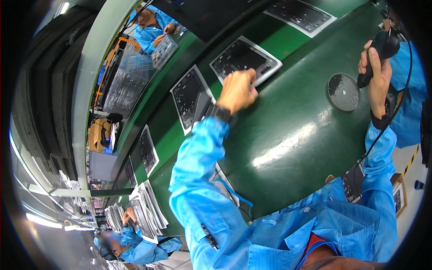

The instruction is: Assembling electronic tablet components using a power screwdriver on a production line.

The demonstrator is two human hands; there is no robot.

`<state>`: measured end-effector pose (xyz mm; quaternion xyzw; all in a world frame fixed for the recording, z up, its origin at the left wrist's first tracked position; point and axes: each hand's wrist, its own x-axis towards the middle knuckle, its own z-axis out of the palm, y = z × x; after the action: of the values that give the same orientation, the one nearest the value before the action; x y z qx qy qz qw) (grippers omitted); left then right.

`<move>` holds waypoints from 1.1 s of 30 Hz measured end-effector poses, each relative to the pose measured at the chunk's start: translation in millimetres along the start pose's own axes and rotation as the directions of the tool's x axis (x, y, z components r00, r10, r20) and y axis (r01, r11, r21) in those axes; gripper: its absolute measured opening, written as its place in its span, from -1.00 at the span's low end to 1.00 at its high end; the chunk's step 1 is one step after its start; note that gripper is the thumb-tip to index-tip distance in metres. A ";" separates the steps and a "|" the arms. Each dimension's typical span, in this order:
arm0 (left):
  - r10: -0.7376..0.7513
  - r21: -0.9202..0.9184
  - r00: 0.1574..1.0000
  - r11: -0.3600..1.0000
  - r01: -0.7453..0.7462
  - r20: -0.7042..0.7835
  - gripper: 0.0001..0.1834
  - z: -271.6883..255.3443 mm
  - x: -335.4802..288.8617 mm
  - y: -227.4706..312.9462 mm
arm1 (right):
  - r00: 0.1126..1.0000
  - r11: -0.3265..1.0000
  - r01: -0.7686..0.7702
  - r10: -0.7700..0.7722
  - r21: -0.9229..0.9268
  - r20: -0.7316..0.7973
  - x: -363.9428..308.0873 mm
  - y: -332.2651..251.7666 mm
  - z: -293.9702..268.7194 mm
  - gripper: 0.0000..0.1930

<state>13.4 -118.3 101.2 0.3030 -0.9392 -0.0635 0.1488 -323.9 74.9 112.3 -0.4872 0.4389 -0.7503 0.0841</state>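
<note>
Fastening step, I judge: left hand [237, 90] steadies 1 grey-framed black panel [245, 59], grip closed; right hand [377, 67] clamps black electric screwdriver [380, 54], which needs lowering onto the panel.

Bare green desk [292, 135] lies open at the centre, hemmed by grey panels [245, 58] toward eleven o'clock and a round mesh disc [343, 92] at two.

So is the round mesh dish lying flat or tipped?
Flat: the round mesh dish lies on the green belt, beside the right hand holding the black driver.
</note>
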 end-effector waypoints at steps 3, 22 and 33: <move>0.094 -0.123 0.995 0.988 -0.098 -0.032 -0.78 5.3 -60.4 86.4 | 0.999 0.991 -0.031 0.028 0.130 0.029 0.1 8.0 3.5 -0.67; -0.044 -0.440 0.971 0.895 -0.066 -0.235 -0.78 75.8 -34.5 93.8 | 0.999 0.984 0.013 -0.019 0.177 0.032 -7.2 18.4 6.7 -0.70; -0.050 -0.525 0.964 0.845 -0.098 -0.261 -0.76 98.5 -51.3 99.6 | 1.000 0.991 -0.014 0.014 0.131 0.001 8.3 52.5 12.4 -0.69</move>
<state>-33.1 -4.7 16.3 0.2435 -0.8597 -0.2789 0.3520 -334.0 31.6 80.6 -0.4774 0.3921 -0.7770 0.1211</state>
